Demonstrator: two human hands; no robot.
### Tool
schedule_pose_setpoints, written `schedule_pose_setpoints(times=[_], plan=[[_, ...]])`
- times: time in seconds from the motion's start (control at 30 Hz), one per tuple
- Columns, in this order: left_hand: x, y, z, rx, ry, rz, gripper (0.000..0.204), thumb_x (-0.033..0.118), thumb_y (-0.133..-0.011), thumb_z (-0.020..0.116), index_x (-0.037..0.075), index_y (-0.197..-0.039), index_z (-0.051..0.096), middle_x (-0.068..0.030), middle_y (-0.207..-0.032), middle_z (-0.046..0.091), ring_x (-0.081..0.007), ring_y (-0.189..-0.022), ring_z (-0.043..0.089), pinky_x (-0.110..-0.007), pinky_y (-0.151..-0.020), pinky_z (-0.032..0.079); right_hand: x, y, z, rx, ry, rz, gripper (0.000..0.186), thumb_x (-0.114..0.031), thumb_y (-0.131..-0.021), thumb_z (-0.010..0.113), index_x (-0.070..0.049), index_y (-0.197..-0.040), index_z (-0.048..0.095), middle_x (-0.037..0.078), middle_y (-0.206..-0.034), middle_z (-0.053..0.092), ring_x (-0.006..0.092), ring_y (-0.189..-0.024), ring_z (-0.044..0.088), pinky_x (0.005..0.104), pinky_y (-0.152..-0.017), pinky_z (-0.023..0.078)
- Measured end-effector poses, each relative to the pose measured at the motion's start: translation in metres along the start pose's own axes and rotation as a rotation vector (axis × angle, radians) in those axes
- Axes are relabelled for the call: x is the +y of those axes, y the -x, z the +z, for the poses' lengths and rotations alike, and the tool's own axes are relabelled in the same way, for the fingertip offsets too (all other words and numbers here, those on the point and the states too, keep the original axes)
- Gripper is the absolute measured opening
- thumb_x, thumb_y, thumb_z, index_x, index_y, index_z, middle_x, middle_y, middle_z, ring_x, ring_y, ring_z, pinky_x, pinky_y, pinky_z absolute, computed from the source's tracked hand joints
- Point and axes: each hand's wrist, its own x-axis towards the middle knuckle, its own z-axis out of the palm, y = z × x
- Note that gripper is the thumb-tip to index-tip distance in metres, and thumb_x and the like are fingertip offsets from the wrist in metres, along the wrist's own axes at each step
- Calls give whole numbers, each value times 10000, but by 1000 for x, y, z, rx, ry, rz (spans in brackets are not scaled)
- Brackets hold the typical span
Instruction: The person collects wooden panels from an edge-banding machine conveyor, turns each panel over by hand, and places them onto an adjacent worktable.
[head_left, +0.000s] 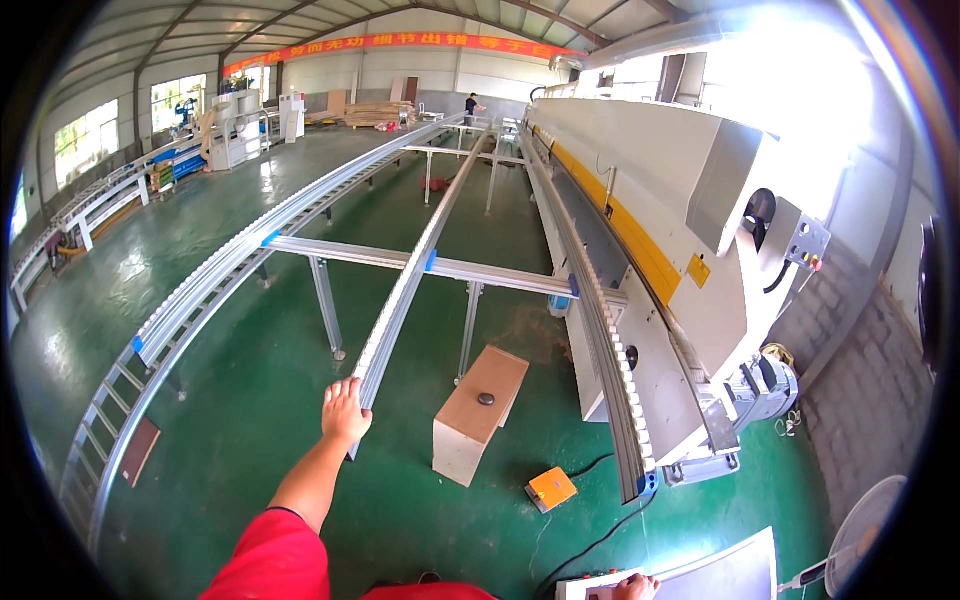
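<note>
In a green-floored workshop, a person in red sleeves stands at the near end of a long, silver aluminium rail topped with small white rollers point(394, 318), which runs straight ahead. The left hand point(345, 412) lies on that end, fingers extended and loosely together over the top — resting, it seems, rather than clenching. The right hand point(636, 588) is at the edge of a pale cabinet with a flat grey-and-white top point(722, 572), low in view; its fingers are partly cut off, so I cannot tell their grip.

To the right stretches a long cream machine with a yellow stripe point(645, 155); an orange foot pedal point(552, 489) lies between rail and cabinet.

I'd judge this a moment of standing ready. Moving on would call for lifting the left hand clear of the rollers.
</note>
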Motion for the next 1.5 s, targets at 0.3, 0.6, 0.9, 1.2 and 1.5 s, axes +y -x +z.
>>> schedule_pose_setpoints(times=[0.3,0.6,0.9,1.2,1.5], plan=[[0,0,-1,-85,34,-40,646,192,-680,704,50,-1273,489,-113,-1275,500,-278,-1185,459,-395,-1077,316,-3,5,-4,8,-26,-9,316,-331,-857,486,-114,-938,702,131,-1022,692,289,-1027,608,440,-943,393],[2,0,0,-99,26,-58,637,196,-680,708,55,-1262,489,-111,-1260,512,-276,-1190,459,-388,-1074,319,-2,8,0,-5,-7,14,303,-336,-866,490,-134,-942,703,116,-1026,685,270,-1046,589,431,-945,387],[2,-4,0,-135,19,-89,624,193,-686,709,55,-1254,492,-106,-1286,506,-274,-1194,457,-389,-1069,323,-4,2,-1,-24,-12,17,331,-359,-879,487,-126,-1016,679,122,-1074,667,271,-1076,568,428,-978,371],[4,7,-1,-75,-20,-52,586,208,-691,710,58,-1219,506,-100,-1139,520,-274,-1131,473,-394,-1021,352,14,25,10,10,-33,-1,320,-354,-884,501,-118,-1010,676,124,-1059,664,288,-1025,585,439,-956,379],[-14,4,-4,-146,0,-89,641,81,-710,671,52,-1306,438,-136,-1277,511,-325,-1218,444,-432,-1045,335,-17,-6,-4,170,-256,32,233,-252,-784,563,-64,-772,700,134,-869,695,266,-988,616,383,-1012,353]])
